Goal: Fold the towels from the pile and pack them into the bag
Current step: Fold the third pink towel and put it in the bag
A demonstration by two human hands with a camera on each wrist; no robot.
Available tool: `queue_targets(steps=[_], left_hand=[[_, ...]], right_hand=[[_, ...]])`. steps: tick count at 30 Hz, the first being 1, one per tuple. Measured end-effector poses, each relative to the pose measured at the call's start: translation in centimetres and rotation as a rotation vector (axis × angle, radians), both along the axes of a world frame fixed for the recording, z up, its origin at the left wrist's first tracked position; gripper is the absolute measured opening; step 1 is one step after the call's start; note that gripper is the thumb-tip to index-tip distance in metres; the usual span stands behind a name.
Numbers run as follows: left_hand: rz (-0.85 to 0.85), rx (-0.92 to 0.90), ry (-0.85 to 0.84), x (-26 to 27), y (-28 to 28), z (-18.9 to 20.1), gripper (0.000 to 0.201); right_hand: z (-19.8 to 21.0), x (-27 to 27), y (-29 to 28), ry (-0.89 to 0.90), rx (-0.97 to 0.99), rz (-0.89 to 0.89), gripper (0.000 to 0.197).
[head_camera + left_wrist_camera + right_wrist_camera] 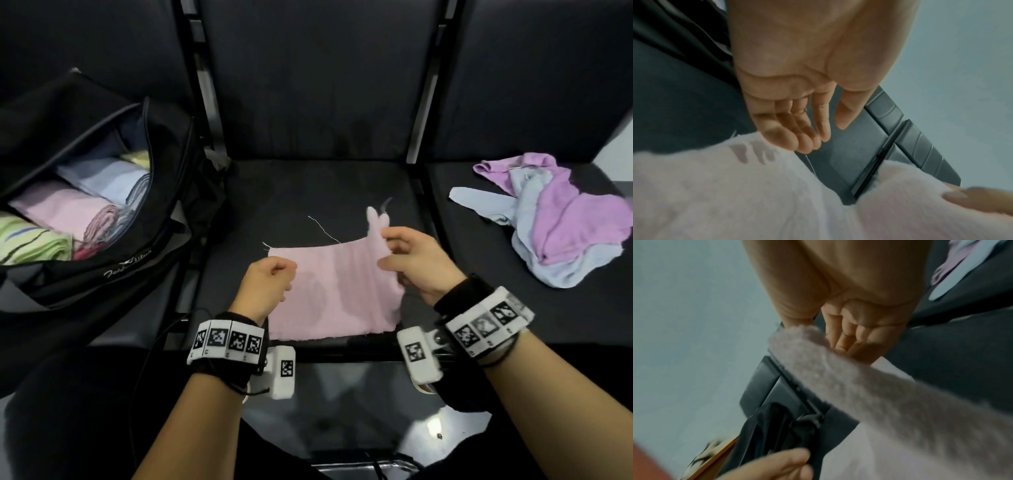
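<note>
Dark seat cushion (308, 192) underneath; our right hand (416, 262) pinches the pink towel (329, 294) corner, our left hand (267, 284) seemingly loose, so the fold may skew.

A row of dark padded seats (322, 192) fills the view, and the middle seat is the landmark here. Its tall dark backrest (318, 75) rises straight behind it. Black metal frame bars (419, 113) run in the gaps on either side of it. In front of the middle seat lies a glossy dark floor (342, 404), catching a small bright glint of light. Behind the seats, the wrist views show a pale grey wall (966, 56).
</note>
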State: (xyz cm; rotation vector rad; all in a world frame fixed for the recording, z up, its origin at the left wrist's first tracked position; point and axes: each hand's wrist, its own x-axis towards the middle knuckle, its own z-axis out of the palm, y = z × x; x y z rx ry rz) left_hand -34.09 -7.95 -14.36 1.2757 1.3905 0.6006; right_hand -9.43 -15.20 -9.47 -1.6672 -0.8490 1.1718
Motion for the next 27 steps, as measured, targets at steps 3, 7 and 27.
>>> queue_targets(steps=[3, 7, 27], left_hand=[[0.061, -0.151, -0.138, 0.4, -0.4, 0.4, 0.016], [0.083, -0.263, -0.128, 0.3, -0.8, -0.1, 0.020], [-0.063, 0.113, 0.123, -1.0, -1.5, -1.0, 0.045]], right_hand=[[-0.1, -4.7, 1.2, -0.023, 0.034, 0.122, 0.049], [-1.7, -8.1, 1.6, 0.003, -0.044, 0.354, 0.050], [-4.6, -4.5, -2.3, -0.418, 0.180, 0.362, 0.036]])
